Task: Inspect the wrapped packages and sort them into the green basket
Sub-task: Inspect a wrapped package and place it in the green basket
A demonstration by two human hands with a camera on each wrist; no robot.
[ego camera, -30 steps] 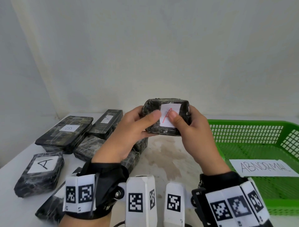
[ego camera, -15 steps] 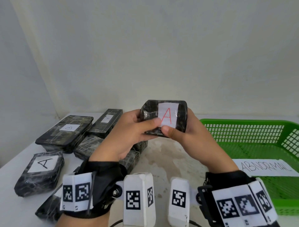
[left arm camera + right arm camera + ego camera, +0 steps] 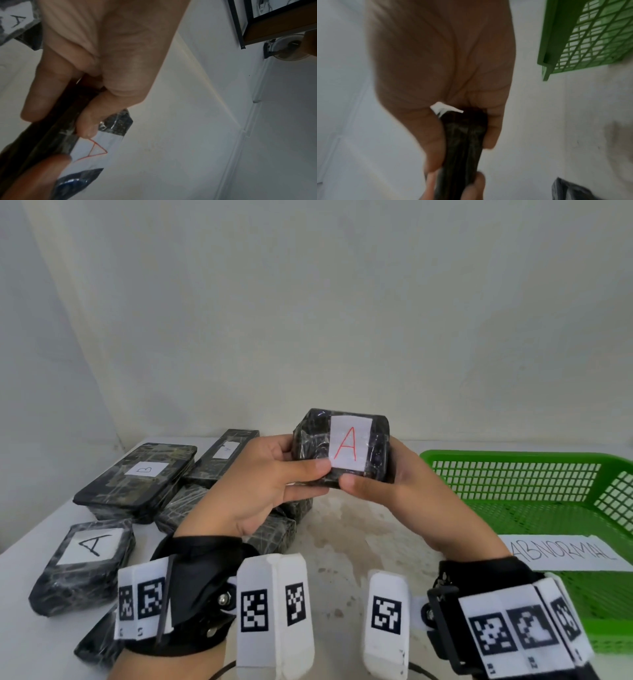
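Head view shows the left hand (image 3: 260, 487) and right hand (image 3: 404, 494) both gripping a dark wrapped package (image 3: 342, 450) with a red-A label above the table (image 3: 346, 539), the green basket (image 3: 513, 457) at three o'clock, other packages (image 3: 137, 477) at nine

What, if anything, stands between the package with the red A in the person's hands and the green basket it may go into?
Nothing visible does. The package with the red A is held up between the left hand and the right hand, above the table. The green basket lies open to its right, holding only an ABNORMAL paper sign on its floor.
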